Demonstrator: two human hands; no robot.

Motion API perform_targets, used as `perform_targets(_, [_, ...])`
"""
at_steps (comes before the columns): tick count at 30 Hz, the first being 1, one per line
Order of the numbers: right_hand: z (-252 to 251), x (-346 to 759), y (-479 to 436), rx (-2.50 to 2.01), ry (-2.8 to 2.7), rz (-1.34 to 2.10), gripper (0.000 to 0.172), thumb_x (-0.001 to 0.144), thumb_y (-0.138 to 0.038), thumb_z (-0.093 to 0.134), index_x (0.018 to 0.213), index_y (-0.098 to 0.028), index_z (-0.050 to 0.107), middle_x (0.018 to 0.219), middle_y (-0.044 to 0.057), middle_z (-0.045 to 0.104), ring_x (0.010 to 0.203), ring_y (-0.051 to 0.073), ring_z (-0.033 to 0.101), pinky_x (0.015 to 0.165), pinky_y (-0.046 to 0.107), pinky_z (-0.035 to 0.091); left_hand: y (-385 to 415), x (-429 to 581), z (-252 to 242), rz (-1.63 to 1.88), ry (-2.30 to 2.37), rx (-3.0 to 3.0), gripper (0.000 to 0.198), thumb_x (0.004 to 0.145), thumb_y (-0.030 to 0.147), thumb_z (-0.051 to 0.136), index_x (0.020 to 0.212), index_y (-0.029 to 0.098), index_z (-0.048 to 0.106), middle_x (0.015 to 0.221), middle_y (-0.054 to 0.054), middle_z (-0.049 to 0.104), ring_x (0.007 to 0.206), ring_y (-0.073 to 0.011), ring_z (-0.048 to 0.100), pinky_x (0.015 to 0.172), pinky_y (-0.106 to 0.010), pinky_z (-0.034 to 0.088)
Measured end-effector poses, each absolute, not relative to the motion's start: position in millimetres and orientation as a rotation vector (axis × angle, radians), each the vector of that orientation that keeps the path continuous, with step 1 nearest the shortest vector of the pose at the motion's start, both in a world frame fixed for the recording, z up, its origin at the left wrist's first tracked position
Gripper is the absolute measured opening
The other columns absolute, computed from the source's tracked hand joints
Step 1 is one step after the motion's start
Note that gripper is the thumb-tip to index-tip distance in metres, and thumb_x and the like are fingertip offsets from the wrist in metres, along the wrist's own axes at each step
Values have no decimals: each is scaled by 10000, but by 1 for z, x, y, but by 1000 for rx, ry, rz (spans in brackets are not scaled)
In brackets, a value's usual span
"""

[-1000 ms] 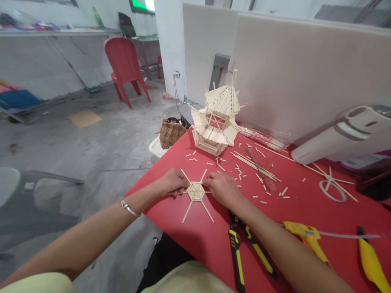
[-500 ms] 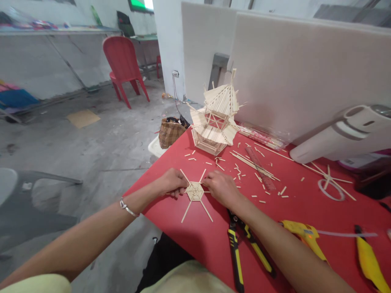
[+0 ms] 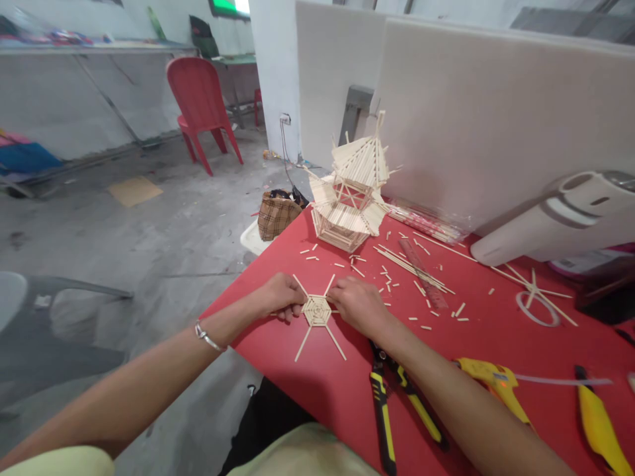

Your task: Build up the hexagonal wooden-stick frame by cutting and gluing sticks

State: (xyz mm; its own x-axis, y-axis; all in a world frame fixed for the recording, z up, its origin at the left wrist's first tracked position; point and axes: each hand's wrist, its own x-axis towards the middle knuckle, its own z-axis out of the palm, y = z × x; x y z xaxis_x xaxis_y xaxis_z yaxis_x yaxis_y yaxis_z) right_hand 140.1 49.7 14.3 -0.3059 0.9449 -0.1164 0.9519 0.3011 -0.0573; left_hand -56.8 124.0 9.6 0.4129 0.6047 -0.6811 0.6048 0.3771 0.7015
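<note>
A hexagonal web of thin wooden sticks [image 3: 317, 311] lies on the red table, with straight spokes reaching out past its rings. At its left edge, my left hand [image 3: 284, 297] is closed, fingertips pinched against the web's upper left side. My right hand [image 3: 358, 304] is closed too, its fingertips at the upper right side by a spoke. The fingers of both hands cover parts of the side spokes. Yellow-and-black cutting pliers [image 3: 381, 403] rest below my right wrist, partly under the forearm.
Behind the hands stands a stick-built pagoda model [image 3: 350, 192]. Short stick pieces are scattered about a clear red ruler [image 3: 421, 271]. On the right are a glue gun [image 3: 491, 380], a tape ring [image 3: 537, 309] under a star of sticks, a yellow-handled tool [image 3: 600, 416] and a white tumbler [image 3: 550, 215].
Almost nothing differs. Both hands stay at the web's upper sides, with only a very slight shift of the fingers.
</note>
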Motion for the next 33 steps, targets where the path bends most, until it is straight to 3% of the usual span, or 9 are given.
perform_targets(11, [14,141,48,1810,2488,-163,311,1009,-335,401,969,-241,695,969,55,664,950,192,553,649,275,335,124,-57,9,10,1231,1277,164,723,238,673,635,116,608,499,-10,628,341,-107,560,319,-183,335])
perform_targets(20, [20,140,51,1805,2483,-250,297,1011,-329,393,1011,-240,677,1009,60,662,985,191,551,731,269,364,124,-57,8,10,1235,1271,138,743,215,641,655,117,603,517,-8,637,345,-104,561,327,-193,363])
perform_targets(33, [25,134,54,1830,2420,-218,293,998,-341,423,994,-236,697,1004,63,667,988,188,573,711,278,383,125,-57,8,-8,1247,1271,112,754,197,641,683,119,603,557,-16,660,375,-111,587,342,-197,381])
